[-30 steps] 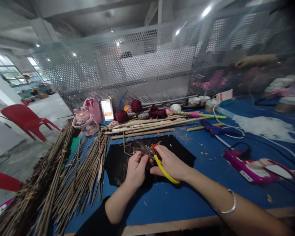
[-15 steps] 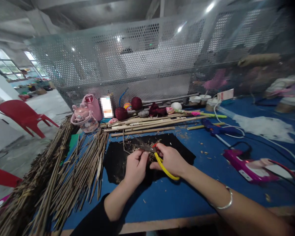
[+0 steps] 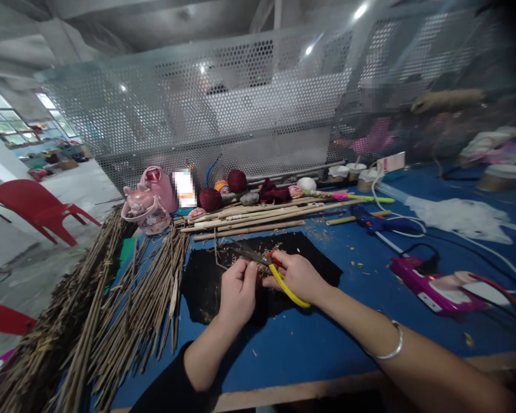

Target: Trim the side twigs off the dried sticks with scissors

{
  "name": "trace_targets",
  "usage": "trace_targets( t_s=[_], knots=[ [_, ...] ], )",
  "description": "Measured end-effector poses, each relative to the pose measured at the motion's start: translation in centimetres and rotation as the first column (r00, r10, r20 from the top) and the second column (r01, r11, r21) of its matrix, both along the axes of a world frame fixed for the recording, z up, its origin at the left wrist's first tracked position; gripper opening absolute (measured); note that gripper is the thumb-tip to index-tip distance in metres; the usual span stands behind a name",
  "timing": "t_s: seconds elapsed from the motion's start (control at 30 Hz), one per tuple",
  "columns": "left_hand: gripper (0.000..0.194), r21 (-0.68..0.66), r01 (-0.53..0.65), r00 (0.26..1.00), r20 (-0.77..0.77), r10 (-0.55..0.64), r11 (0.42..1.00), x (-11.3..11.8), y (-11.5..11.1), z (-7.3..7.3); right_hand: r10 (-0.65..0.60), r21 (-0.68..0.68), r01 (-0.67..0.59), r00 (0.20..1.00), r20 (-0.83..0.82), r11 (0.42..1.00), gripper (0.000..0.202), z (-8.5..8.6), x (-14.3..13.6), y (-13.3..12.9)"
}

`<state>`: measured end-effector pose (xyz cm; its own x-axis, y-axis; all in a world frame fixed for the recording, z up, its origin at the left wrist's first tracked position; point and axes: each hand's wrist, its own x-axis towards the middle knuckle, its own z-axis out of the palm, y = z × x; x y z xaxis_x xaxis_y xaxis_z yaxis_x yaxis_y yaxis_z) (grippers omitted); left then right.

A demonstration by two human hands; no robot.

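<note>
My right hand (image 3: 298, 275) is closed around a pair of scissors (image 3: 289, 291) with one yellow and one red handle. Their dark blades point left, just above the fingertips of my left hand (image 3: 238, 287). That hand is closed, thumb pressed to the fingers, and a thin bent twig (image 3: 217, 248) sticks out from its far side. Most of what lies inside the left fingers is hidden. Under both hands a black cloth (image 3: 202, 292) is spread, strewn with small plant clippings (image 3: 279, 248).
Thin dry sticks (image 3: 141, 310) lie in a loose pile at left, beside a thick bundle (image 3: 47, 332). Behind are bamboo poles (image 3: 249, 232), maroon yarn balls (image 3: 237, 180) and a pink basket (image 3: 157, 221). At right, a blue glue gun (image 3: 372, 221) and a magenta power strip (image 3: 425, 289) trail cables.
The camera view has shifted slightly. My hands keep nearly the same pose, with the scissors still beside my left fingertips.
</note>
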<state>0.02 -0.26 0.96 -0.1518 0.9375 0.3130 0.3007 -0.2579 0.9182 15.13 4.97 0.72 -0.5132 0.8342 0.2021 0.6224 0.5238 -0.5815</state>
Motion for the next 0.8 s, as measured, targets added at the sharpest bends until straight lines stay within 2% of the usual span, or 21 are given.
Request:
trace_targets(
  t_s=[0.1, 0.2, 0.37, 0.5, 0.63, 0.8],
  knots=[
    [0.026, -0.016, 0.025, 0.999, 0.037, -0.024, 1.0, -0.1, 0.1, -0.3, 0.046, 0.023, -0.047, 0.999, 0.021, 0.999, 0.039, 0.7, 0.0, -0.3],
    [0.025, -0.018, 0.034, 0.999, 0.004, -0.034, 0.999, -0.1, 0.2, -0.5, 0.061, 0.092, -0.065, 0.997, 0.042, 0.994, 0.043, 1.1, -0.1, -0.5],
    [0.024, 0.024, 0.023, 0.998, -0.063, -0.022, 0.999, -0.2, 0.1, 0.0, -0.006, 0.216, -0.016, 0.995, 0.101, 0.976, 0.049, 0.9, -0.2, -0.4],
    [0.023, 0.067, 0.007, 0.991, -0.134, 0.002, 0.998, -0.3, -0.1, 0.5, -0.013, 0.165, -0.002, 0.996, 0.086, 0.986, 0.047, 0.6, -0.2, -0.5],
    [0.024, 0.063, -0.018, 0.991, -0.133, 0.026, 0.998, -0.3, -0.1, 0.6, -0.024, 0.076, 0.022, 0.999, 0.025, 0.997, 0.045, 0.2, -0.3, -0.6],
    [0.025, 0.063, 0.002, 0.994, -0.112, 0.005, 0.998, -0.2, -0.2, 0.5, -0.048, 0.097, 0.042, 0.997, 0.055, 0.994, 0.042, -0.5, -0.2, -0.3]
  ],
)
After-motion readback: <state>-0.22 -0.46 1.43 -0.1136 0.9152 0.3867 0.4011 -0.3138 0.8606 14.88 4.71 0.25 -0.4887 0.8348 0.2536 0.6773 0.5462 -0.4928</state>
